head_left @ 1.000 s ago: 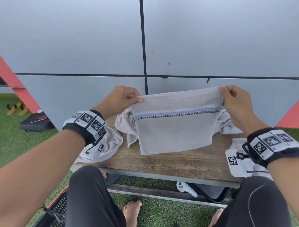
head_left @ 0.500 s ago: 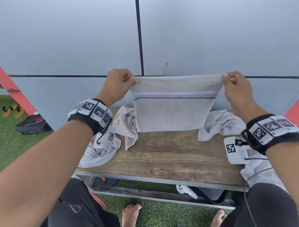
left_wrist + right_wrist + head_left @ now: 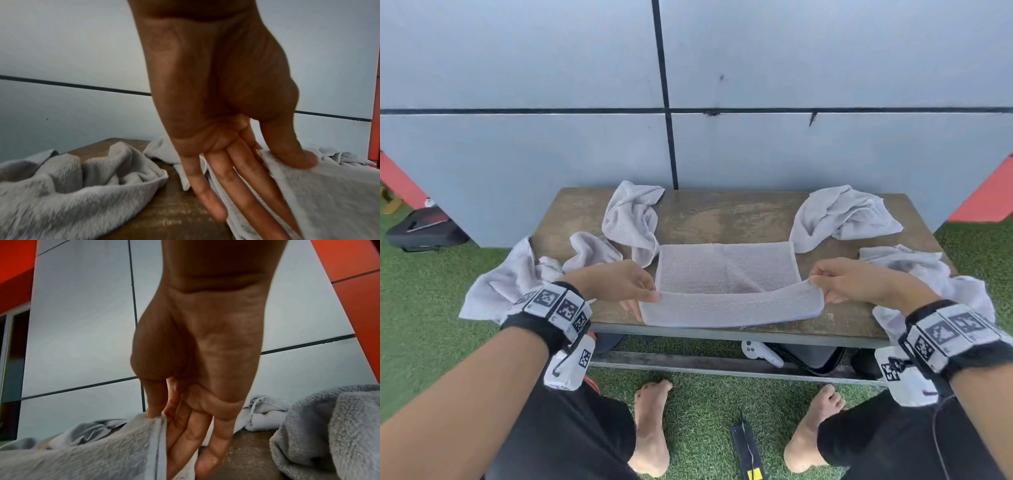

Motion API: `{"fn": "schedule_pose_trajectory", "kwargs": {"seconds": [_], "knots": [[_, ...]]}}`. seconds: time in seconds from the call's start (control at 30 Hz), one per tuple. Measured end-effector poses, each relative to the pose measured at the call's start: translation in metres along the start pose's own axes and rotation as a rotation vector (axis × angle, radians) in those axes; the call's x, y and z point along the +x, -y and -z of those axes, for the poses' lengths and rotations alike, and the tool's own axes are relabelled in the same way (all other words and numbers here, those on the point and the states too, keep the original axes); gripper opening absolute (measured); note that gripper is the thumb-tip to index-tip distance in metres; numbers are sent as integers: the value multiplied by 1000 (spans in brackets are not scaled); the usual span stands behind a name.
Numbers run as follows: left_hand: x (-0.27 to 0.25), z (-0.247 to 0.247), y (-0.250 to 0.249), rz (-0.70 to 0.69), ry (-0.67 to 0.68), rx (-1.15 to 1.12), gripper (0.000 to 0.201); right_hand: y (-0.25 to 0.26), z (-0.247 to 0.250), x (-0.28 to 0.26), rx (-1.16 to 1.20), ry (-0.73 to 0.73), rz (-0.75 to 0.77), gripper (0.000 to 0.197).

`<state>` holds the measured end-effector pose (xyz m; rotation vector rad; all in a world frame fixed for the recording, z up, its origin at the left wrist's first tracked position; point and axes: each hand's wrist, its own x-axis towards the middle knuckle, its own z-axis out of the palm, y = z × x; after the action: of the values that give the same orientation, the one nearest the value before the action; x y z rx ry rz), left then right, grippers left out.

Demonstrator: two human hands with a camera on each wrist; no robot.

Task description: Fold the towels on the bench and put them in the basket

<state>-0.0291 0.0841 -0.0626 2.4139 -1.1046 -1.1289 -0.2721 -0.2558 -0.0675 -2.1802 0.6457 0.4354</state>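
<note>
A grey towel (image 3: pixel 726 270) lies spread on the wooden bench (image 3: pixel 722 212), its near edge lifted into a roll. My left hand (image 3: pixel 626 284) pinches the near left corner between thumb and fingers, and in the left wrist view the left hand (image 3: pixel 267 162) has its thumb on top of the towel (image 3: pixel 329 194). My right hand (image 3: pixel 846 277) pinches the near right corner; in the right wrist view the right hand (image 3: pixel 185 410) holds the towel's edge (image 3: pixel 123 443) under the thumb. No basket can be made out.
Crumpled grey towels lie at the back left (image 3: pixel 631 216), the left end (image 3: pixel 517 277), the back right (image 3: pixel 842 212) and the right end (image 3: pixel 928 274). A grey panelled wall (image 3: pixel 688 85) stands behind the bench. Bare feet (image 3: pixel 650 428) and a black device (image 3: pixel 748 448) are on the grass.
The towel, held up in the air before, has come down flat on the bench. Both hands have dropped to its near corners, still pinching them.
</note>
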Motion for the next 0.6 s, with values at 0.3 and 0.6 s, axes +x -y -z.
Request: {"fn": "schedule_pose_trajectory", "kwargs": {"seconds": [0.3, 0.6], "knots": [[15, -1, 1, 8, -126, -23, 19, 0, -4, 11, 20, -106, -19, 22], [64, 0, 5, 42, -626, -113, 21, 13, 0, 63, -59, -471, 64, 24]]}}
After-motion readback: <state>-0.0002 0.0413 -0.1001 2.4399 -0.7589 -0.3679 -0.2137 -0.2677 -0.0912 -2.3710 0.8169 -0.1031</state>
